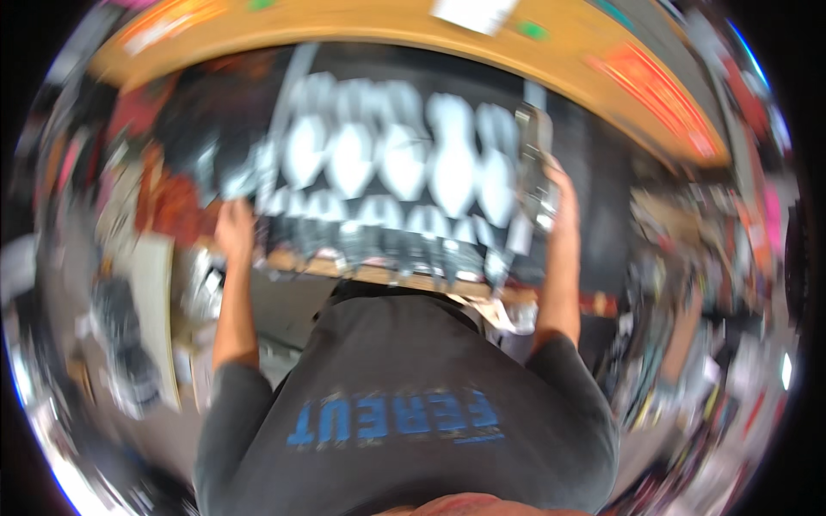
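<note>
1. Head view, heavily motion-blurred. Bar (pixel 535 142), dark with a metallic sheen: at the right end of the rows of white pieces (pixel 403 163), over the black surface (pixel 589 198).
2. Bar's long axis runs near to far, leaning slightly. One end points toward the orange board (pixel 387 24), the other back toward the wearer. Front and back ends cannot be told apart.
3. Right hand (pixel 559 176) at the bar's outer side, apparently touching it. Fingers look bent toward it; whether they pinch it cannot be told.
4. Left hand (pixel 234 225) beyond the left end of the rows, just beside a shiny, pale blurred patch. Fingers look drawn together; cannot tell whether they pinch anything.
5. White pieces: rounded, elongated, side by side in rows, the large middle ones with long axes roughly near to far. Nearest row looks partly glossy.
6. Surface: black, with a wooden edge (pixel 387 275) on the wearer's side. Orange board crosses the far side, bearing red strips (pixel 658 90) and a white sheet (pixel 475 13).
7. Room: pale panel (pixel 155 318) and dark bundle (pixel 125 340) at left; mixed clutter (pixel 680 344) at right, too smeared to identify.
</note>
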The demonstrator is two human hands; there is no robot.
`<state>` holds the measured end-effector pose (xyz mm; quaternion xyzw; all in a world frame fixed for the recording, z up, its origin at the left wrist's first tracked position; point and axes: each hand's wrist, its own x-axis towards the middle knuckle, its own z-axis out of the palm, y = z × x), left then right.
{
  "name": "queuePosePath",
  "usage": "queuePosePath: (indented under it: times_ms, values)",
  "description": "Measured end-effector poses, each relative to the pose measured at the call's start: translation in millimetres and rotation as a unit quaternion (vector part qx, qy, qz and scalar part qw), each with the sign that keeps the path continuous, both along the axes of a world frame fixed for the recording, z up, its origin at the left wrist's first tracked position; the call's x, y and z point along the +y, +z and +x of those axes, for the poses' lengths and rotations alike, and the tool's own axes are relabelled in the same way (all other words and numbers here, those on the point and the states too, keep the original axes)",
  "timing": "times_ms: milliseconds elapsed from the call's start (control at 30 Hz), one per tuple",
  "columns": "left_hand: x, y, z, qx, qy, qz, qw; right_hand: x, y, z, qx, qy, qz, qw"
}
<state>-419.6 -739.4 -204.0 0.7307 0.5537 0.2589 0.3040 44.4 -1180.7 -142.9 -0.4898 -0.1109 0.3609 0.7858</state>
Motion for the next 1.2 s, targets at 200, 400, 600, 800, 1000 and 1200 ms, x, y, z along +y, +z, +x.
queuePosePath:
  times_ms: [200,400,600,800,1000,1200]
  values:
    - [-177,-33,49,-0.023,-0.416,0.184,0.890,-113,43,-60,-0.070,-0.203,-0.198,0.956]
    - [-193,-60,63,0.043,-0.406,0.324,0.853,-214,97,-149,-0.062,-0.359,-0.173,0.915]
    - [-190,-67,66,0.043,-0.401,0.346,0.847,-290,36,-226,0.123,-0.357,0.139,0.915]
    - [-177,-72,72,0.072,-0.391,0.348,0.849,-293,-92,-208,0.260,-0.356,0.310,0.843]
    - [-171,-72,73,0.060,-0.401,0.322,0.856,-306,-115,-203,0.270,-0.346,0.317,0.841]
    - [-170,-72,71,0.072,-0.400,0.311,0.859,-307,-86,-191,0.227,-0.276,0.243,0.902]
